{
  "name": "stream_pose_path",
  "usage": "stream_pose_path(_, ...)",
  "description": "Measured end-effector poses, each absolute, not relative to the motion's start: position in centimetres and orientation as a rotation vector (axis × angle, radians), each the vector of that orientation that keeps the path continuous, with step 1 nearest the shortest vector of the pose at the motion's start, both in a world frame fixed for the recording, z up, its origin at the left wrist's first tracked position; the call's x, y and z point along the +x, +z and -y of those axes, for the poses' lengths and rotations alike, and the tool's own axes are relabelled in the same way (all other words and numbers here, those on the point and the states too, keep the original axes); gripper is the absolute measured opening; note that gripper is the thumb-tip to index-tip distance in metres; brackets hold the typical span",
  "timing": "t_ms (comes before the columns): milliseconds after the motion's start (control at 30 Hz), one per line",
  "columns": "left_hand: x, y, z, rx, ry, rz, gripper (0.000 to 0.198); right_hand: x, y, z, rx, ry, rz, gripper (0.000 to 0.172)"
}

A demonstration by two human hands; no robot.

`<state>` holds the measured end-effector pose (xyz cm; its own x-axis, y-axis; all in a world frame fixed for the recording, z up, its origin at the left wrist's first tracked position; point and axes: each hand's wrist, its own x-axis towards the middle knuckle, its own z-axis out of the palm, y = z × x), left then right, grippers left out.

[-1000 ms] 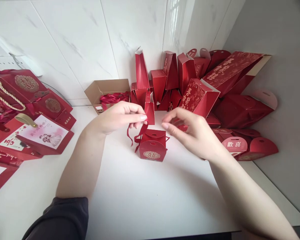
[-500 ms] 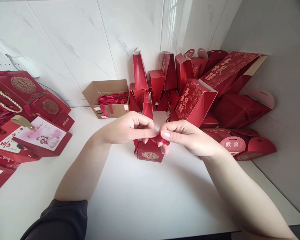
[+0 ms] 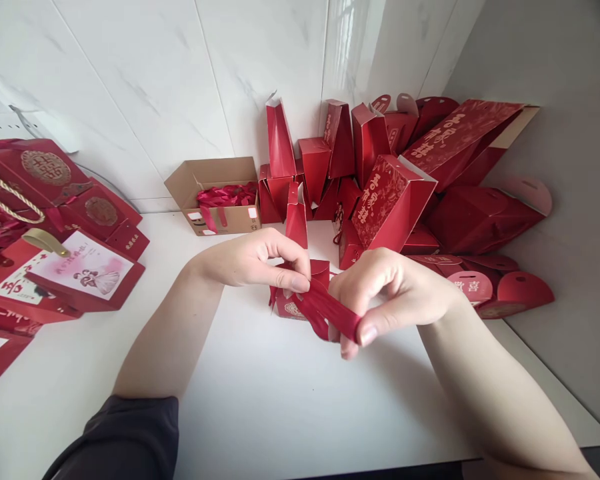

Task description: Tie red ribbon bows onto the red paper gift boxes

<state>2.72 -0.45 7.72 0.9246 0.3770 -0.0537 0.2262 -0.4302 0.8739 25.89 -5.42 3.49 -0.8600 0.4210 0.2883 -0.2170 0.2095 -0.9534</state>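
A small red gift box (image 3: 286, 308) with a gold emblem stands on the white table (image 3: 280, 400), mostly hidden behind my hands. A red ribbon (image 3: 330, 310) runs from the box toward me. My left hand (image 3: 253, 260) pinches the ribbon just above the box with thumb and forefinger. My right hand (image 3: 390, 293) is closed on the ribbon's near end, thumb pressed over it, pulling the band taut and slanted down to the right.
A heap of red folded boxes and bags (image 3: 395, 180) fills the back right corner. A brown cardboard box (image 3: 215, 193) holding red ribbons sits at the wall. Larger red gift bags (image 3: 55, 233) with rope handles lie at the left. The table edge runs along the right.
My hands came together over the small box and took the ribbon. My right hand has since pulled its end toward me and to the right, stretching the ribbon out.
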Motion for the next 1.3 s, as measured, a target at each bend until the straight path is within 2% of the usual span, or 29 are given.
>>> stream_pose_path(167,2.4,7.8,0.1,2.06,0.15,-0.494,0.018,25.7,3.2,5.1,0.137,1.641,2.04,0.022)
stream_pose_path(267,1.9,7.9,-0.1,2.064,0.119,-0.532,0.017,26.3,4.0,5.3,0.124,1.633,2.138,0.026)
stream_pose_path(367,1.7,7.9,0.0,2.044,0.138,-0.55,0.018,27.0,5.2,6.1,-0.295,1.48,2.292,0.026)
stream_pose_path(467,1.9,7.9,0.4,2.032,0.189,-0.555,0.018,27.1,5.9,6.8,-0.84,1.108,2.266,0.027)
stream_pose_path(533,2.2,7.8,0.7,2.057,0.193,-0.577,0.018,26.8,5.8,6.8,-0.95,0.986,2.194,0.027)
stream_pose_path(900,3.0,7.3,0.6,2.096,0.171,-0.655,0.027,24.9,3.1,4.8,-0.652,1.571,1.965,0.022)
stream_pose_path(1100,3.2,7.0,0.9,1.966,0.274,-0.586,0.027,24.1,2.5,4.6,-0.56,1.66,1.893,0.025)
stream_pose_path(1300,3.3,7.2,1.2,1.972,0.184,-0.548,0.027,24.1,2.2,5.2,-0.552,1.605,1.933,0.021)
